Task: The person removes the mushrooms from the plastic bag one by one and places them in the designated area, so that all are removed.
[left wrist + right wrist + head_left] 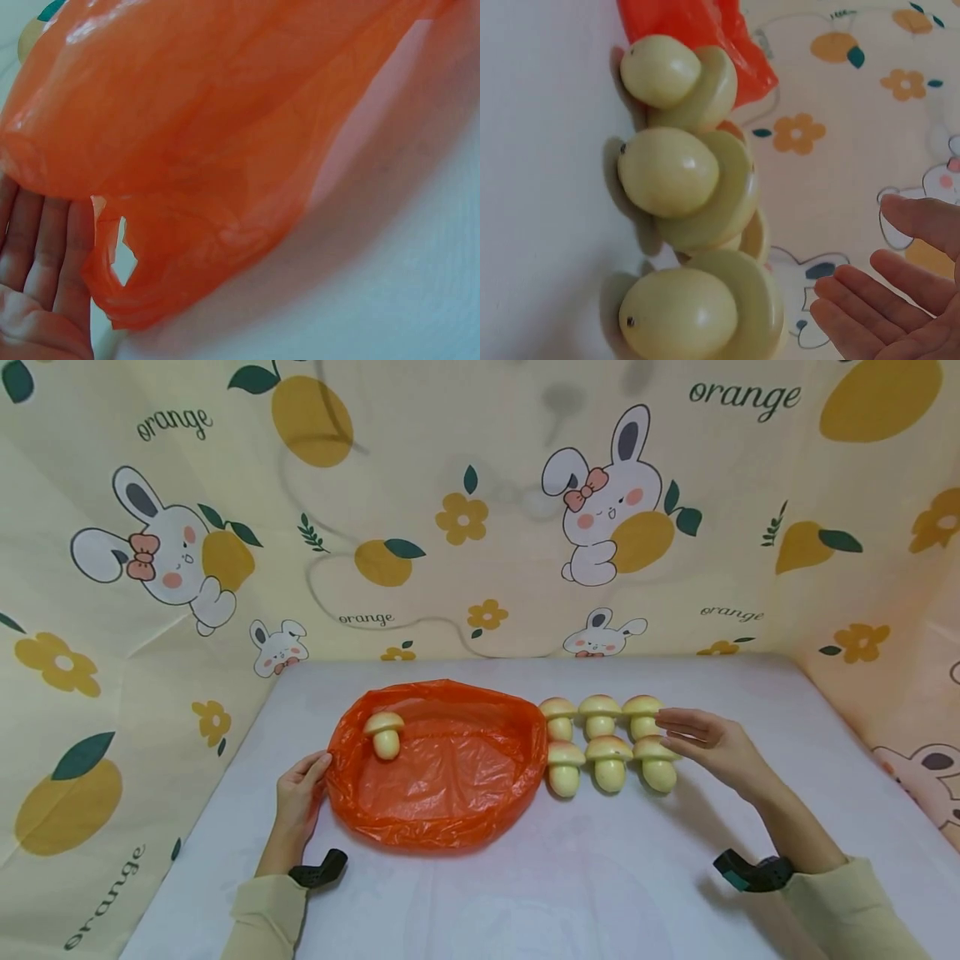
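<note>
An orange-red plastic bag (450, 831) lies with its mouth spread wide on the table. One toy mushroom (386, 742) with a pale yellow stem rests inside it, toward the left. At the bag's left rim, my left hand (297, 797) holds the edge with thumb and fingers; in the left wrist view the fingertips are hidden behind the plastic. Several similar mushrooms (608, 764) stand in two rows right of the bag, their caps tinged red. My right hand (716, 750) hovers at the rightmost mushrooms, fingers extended and holding nothing; the right wrist view shows it apart from them.
A white-covered table (480, 910) carries everything. Behind and at both sides hangs a cream sheet (480, 443) printed with rabbits and oranges. Each wrist wears a black device (753, 870).
</note>
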`<action>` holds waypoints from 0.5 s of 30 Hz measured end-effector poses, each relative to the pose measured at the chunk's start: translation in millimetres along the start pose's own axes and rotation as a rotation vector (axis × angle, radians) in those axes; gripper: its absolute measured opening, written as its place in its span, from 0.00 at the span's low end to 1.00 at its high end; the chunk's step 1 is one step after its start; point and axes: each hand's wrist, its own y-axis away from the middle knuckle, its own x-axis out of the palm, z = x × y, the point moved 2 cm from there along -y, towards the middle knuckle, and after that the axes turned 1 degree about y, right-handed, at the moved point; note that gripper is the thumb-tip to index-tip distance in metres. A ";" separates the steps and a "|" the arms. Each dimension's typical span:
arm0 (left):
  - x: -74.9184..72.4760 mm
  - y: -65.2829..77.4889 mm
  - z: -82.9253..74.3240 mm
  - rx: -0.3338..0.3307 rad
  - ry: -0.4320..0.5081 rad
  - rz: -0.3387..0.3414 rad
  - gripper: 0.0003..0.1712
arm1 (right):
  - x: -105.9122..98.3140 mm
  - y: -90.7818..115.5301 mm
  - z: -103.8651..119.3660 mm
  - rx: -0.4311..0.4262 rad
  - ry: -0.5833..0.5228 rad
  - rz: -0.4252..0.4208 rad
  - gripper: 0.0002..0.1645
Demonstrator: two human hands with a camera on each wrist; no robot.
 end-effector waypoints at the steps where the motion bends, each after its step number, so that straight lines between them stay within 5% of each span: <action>1: -0.4 -0.4 0.7 0.003 -0.001 -0.001 0.13 | 1.4 -0.3 1.3 -0.009 -0.013 0.004 0.26; 15: -1.2 -1.4 2.5 0.009 0.004 -0.003 0.13 | 21.6 -5.6 13.1 -0.042 -0.022 0.044 0.22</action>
